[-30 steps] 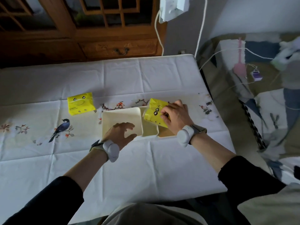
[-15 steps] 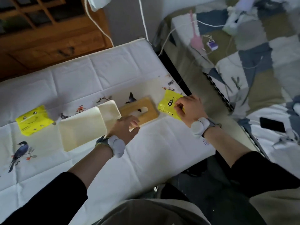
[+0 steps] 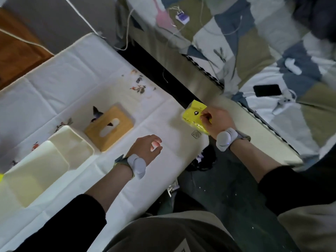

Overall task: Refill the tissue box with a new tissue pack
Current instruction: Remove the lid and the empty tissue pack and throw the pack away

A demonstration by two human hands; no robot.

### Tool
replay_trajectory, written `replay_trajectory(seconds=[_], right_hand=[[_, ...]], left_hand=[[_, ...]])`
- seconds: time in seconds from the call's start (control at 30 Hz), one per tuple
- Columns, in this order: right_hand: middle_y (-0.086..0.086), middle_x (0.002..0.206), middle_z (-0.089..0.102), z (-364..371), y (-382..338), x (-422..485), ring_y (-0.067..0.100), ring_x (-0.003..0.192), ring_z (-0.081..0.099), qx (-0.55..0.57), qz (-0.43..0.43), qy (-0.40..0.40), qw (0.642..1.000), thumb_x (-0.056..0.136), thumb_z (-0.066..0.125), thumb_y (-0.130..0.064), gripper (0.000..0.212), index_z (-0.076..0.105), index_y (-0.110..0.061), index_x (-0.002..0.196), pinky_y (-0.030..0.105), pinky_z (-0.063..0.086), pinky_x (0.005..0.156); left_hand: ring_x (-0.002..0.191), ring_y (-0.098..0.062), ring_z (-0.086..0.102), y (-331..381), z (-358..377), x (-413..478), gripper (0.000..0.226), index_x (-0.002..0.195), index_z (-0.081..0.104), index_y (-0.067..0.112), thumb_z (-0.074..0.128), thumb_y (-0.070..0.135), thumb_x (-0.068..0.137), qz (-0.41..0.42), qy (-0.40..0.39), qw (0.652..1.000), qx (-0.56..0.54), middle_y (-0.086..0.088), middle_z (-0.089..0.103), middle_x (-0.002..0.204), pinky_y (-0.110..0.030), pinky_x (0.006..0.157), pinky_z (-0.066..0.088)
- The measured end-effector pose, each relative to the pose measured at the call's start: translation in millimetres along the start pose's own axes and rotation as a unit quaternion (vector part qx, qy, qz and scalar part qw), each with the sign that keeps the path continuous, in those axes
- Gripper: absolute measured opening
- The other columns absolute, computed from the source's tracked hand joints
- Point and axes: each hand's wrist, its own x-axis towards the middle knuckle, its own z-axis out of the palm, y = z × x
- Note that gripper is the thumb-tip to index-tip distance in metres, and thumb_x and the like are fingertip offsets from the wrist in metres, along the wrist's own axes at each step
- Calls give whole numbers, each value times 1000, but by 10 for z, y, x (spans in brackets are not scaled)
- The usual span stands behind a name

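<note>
The right hand (image 3: 217, 120) is pinching a yellow tissue pack (image 3: 195, 115) by its near edge, holding it out past the right end of the worktop (image 3: 81, 79), over the gap toward the bed (image 3: 263, 42). The left hand (image 3: 148, 149) hangs loosely curled and empty just above the cloth. To its left, the wooden lid (image 3: 109, 127) lies flat, slot up, touching the open cream box (image 3: 45, 160), which looks empty. Looks like the pack is headed off the worktop, maybe a spent wrapper, hard to tell. Either way, the box isn't filled yet. Next up would probably be getting a full pack into that box, then the lid back on.
</note>
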Motion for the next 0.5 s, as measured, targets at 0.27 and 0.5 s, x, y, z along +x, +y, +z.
replay_trajectory(seconds=[0.27,0.5], right_hand=[[11,104,66,-46,751,-170,33,87,61,-18,158,5,987,89,51,-26,20,64,-15,100,36,51,69],[16,89,70,73,1148,-164,34,74,63,-46,255,-78,963,84,50,-24,23,66,-9,85,31,50,61]], left_hand=[[84,-14,60,342,289,265,11,97,63,20,59,20,86,7,-35,999,28,8,64,87,-27,79,47],[80,-12,58,401,457,318,13,98,63,18,59,18,86,-3,-48,998,38,6,63,88,-22,75,42]])
